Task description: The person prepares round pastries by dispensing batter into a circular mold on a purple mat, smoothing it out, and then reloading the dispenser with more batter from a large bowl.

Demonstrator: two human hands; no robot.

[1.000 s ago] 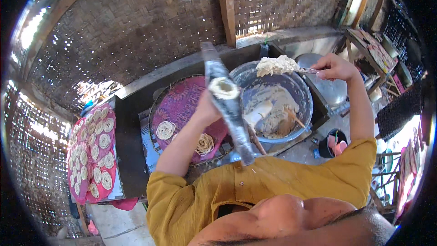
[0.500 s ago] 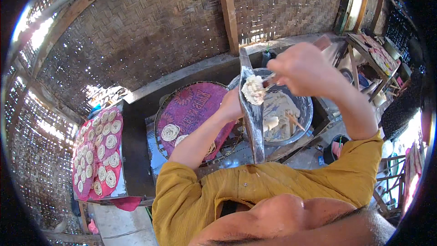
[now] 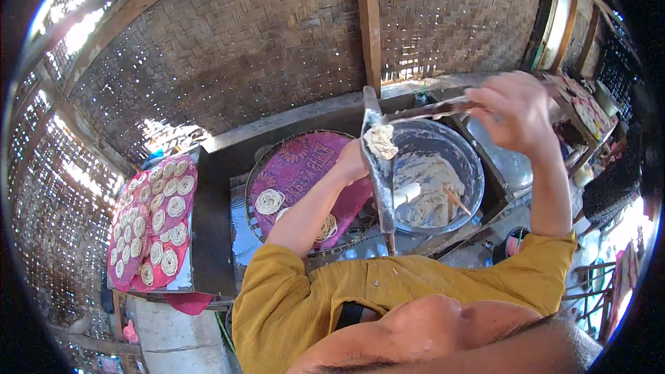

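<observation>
Left hand [image 3: 353, 161] wrapped round the middle of a long tapered wooden bar [image 3: 384, 197]; fingers mostly behind it, so can't tell how tight. Bar stands off the counter [image 3: 213, 225], between tray and basin as seen from above. Pale dough lump [image 3: 381, 142] sits at mid-bar, right by that hand. Right hand [image 3: 512, 111] is curled closed on the handle of a flat spatula [image 3: 440, 108], slightly blurred; blade tip is at the lump's top edge, contact unclear. Beneath to the right: blue-grey basin [image 3: 480, 190] with more dough [image 3: 433, 173] and a wooden stick [image 3: 456, 202] in it. To the left: round tray [image 3: 249, 190] lined with purple cloth [image 3: 305, 183], noodle coils [image 3: 269, 201] at its near side, one partly behind the left forearm. Far left: pink cloth [image 3: 161, 282] carrying many more coils.
</observation>
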